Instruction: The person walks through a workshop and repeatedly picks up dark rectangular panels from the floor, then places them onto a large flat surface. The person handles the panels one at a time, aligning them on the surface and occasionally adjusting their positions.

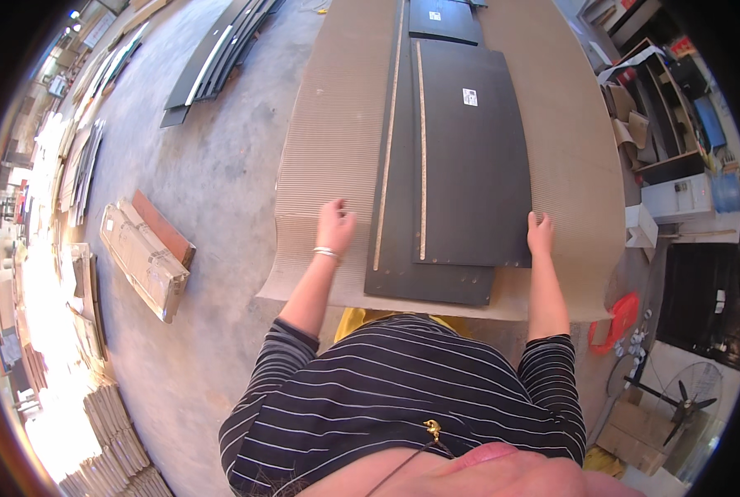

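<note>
A stack of dark flat panels (457, 166) lies lengthwise on a wide sheet of corrugated cardboard (337, 157) that covers a work surface, and everything here is best placed against that stack. The left hand (334, 225) rests flat on the cardboard just to the left of the stack's near end, fingers spread and closed on nothing, a bangle at the wrist. The right hand (540, 234) sits at the near right corner of the top panel, fingers laid on its edge; whether they curl under it cannot be told from this view. The top panel lies slightly offset to the right of the longer one below it, whose pale raw edges (422, 149) show as two thin strips. To square or shift the stack well, it looks wise to keep the left palm pressing the cardboard so the sheet does not creep, and to push the corner evenly, not lift it, so the panels slide without scraping. Far left of the stack, on the concrete floor, lies a wrapped bundle of boards (145, 257); to its right stand shelves and a fan (686, 399).
</note>
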`<state>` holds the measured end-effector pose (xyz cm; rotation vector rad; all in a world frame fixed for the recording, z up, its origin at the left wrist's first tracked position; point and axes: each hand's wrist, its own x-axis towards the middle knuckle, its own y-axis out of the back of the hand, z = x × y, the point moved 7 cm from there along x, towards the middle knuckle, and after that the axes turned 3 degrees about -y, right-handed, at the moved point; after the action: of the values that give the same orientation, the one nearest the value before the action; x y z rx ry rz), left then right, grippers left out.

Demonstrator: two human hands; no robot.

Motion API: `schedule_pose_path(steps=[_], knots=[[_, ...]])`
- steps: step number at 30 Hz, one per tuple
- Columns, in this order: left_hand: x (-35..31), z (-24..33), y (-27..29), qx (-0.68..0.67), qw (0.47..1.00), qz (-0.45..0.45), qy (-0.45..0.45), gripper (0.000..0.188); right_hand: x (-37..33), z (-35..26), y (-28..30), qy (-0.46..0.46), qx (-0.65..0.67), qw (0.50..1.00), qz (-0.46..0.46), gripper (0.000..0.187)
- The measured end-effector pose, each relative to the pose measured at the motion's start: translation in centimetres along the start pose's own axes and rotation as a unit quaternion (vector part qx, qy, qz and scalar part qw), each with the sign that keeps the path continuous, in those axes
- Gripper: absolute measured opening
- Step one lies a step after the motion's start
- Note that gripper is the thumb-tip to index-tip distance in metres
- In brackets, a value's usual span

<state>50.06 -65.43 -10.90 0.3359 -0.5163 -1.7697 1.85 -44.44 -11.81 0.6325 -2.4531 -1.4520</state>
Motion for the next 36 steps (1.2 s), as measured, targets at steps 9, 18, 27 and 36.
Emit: schedule_pose_path(steps=[9,18,27,36], knots=[[-7.7,4.2,-9.7,0.313,0.949,-0.026,0.01,0.072,-10.0,-1.7,-3.1,0.066,0.123,0.979,-0.152,0.065],[-14.6,0.1,-5.2,0.195,0.969,0.003,0.15,0.06,-18.6,1.3,-3.2,0.141,0.19,0.96,-0.15,0.062],[-7.4,0.2,-7.1,0.113,0.978,-0.039,0.173,0.048,-12.5,-2.2,-4.8,0.242,0.154,0.955,-0.077,0.064],[-6.9,-2.2,-8.4,-0.067,0.949,-0.249,0.182,0.063,-10.1,-0.4,-4.7,0.119,0.103,0.97,-0.184,0.07]])
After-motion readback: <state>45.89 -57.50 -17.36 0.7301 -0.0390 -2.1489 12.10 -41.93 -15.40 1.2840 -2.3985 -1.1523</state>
